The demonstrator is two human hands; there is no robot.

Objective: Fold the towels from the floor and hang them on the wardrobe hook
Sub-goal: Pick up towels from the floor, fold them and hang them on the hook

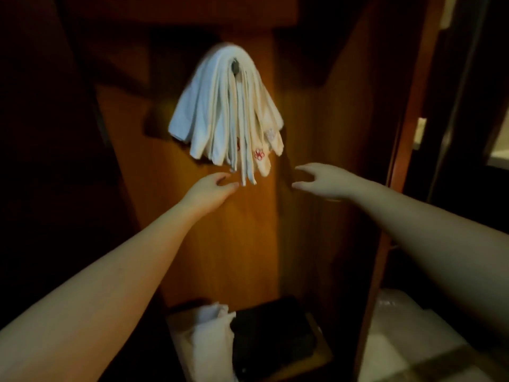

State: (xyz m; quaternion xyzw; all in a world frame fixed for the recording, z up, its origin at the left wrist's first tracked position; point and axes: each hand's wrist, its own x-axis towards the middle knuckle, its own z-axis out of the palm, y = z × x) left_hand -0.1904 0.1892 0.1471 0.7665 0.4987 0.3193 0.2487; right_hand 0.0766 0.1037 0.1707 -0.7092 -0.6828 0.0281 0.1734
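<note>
Both hands are up in front of the wardrobe and neither one has hold of anything. The left hand (212, 190) has its fingers stretched out fairly straight and loose, the fingertips just under the lowest hanging ends of the towels (225, 111). Can't tell if they actually brush the fabric or sit a hair short of it, since it's blurry there. The right hand (321, 180) is off to the other side, spread wide with thumb and fingers apart in a sort of claw, clearly apart from the towels, empty.

Just above and between the two hands is the towel bundle, a stack of white folded ones draped over the hook (235, 67) so they fan down on both sides. You can see the dark metal hook poking out near the top of the pile. A couple of towels on the right-hand side have small red embroidered marks near their lower corners.

Behind all that is the brown wooden wardrobe panel (220, 244). Way below the hands, down at the bottom of the wardrobe, there's a crumpled white cloth (209, 332) right beside a dark flat object (272, 332) that I can't make out. Further toward the right-hand side, low down, is something pale and blurry (407, 340).
</note>
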